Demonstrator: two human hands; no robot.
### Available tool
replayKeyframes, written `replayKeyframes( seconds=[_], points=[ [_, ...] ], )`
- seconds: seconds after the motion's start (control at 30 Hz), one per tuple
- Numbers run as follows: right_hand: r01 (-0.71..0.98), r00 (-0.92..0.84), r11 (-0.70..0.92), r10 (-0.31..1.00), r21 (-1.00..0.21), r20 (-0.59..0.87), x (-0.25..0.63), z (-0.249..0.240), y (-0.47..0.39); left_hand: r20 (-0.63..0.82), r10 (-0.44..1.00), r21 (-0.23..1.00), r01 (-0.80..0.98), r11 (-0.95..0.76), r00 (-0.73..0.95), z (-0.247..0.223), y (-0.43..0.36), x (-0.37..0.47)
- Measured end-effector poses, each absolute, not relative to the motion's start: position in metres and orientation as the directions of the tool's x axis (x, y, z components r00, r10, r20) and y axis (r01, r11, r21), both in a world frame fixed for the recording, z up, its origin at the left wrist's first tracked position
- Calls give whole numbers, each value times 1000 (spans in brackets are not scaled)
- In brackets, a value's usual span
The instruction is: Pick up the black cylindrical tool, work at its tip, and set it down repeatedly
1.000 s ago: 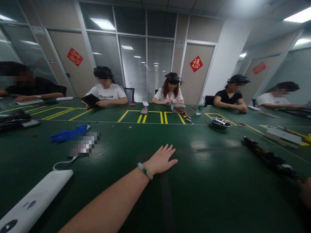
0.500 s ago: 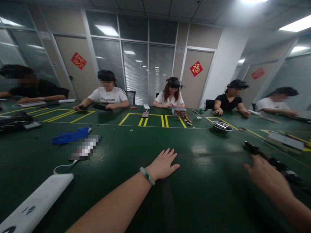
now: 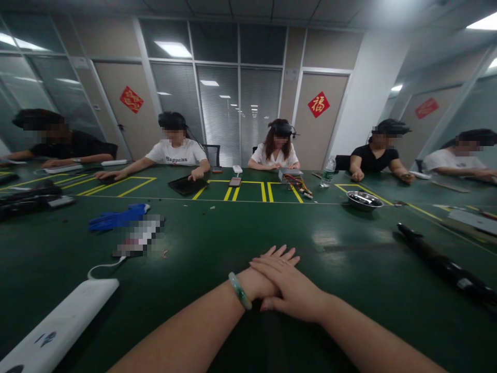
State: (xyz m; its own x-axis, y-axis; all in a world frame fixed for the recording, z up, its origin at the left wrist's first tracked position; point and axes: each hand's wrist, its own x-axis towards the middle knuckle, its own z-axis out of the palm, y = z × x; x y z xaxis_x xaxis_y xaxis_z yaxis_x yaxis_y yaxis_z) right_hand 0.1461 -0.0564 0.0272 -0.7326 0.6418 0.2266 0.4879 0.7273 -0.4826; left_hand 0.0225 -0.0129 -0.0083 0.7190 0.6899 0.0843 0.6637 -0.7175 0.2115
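My left hand (image 3: pixel 261 283) lies flat on the green table (image 3: pixel 217 228), fingers stretched forward and partly covered. A pale green bangle (image 3: pixel 239 291) circles my left wrist. Across the back of that hand rests my right hand (image 3: pixel 297 290), its fingers extended over it and its thumb towards me. A thin ring (image 3: pixel 282 262) shows on a right finger. Neither hand holds an object. To the right lies a black folded umbrella-like object (image 3: pixel 438 259), apart from both hands.
At the left are a white power bank-like bar (image 3: pixel 66 321) with a cable to a blurred phone (image 3: pixel 140 235), and blue gloves (image 3: pixel 118 217). Farther off stand a metal bowl (image 3: pixel 364 201), a plastic bottle (image 3: pixel 328 173) and a grey box with coloured wires (image 3: pixel 290 173). Several people sit opposite.
My right hand has moved left from beside the black object and now lies on my left hand. Opposite, a person's dark flat panel has come down onto the table.
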Motion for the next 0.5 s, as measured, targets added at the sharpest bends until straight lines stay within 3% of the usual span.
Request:
replayKeyframes(
  seconds=[0.2,0.5],
  points=[
    [479,-738,722,639,-500,215,153,30,-51,146,579,160,558,-814,802,-16,-11,17],
    [466,-739,727,633,-505,230,154,26,-51,142,593,151,575,-804,792,-33,-2,24]
  ],
)
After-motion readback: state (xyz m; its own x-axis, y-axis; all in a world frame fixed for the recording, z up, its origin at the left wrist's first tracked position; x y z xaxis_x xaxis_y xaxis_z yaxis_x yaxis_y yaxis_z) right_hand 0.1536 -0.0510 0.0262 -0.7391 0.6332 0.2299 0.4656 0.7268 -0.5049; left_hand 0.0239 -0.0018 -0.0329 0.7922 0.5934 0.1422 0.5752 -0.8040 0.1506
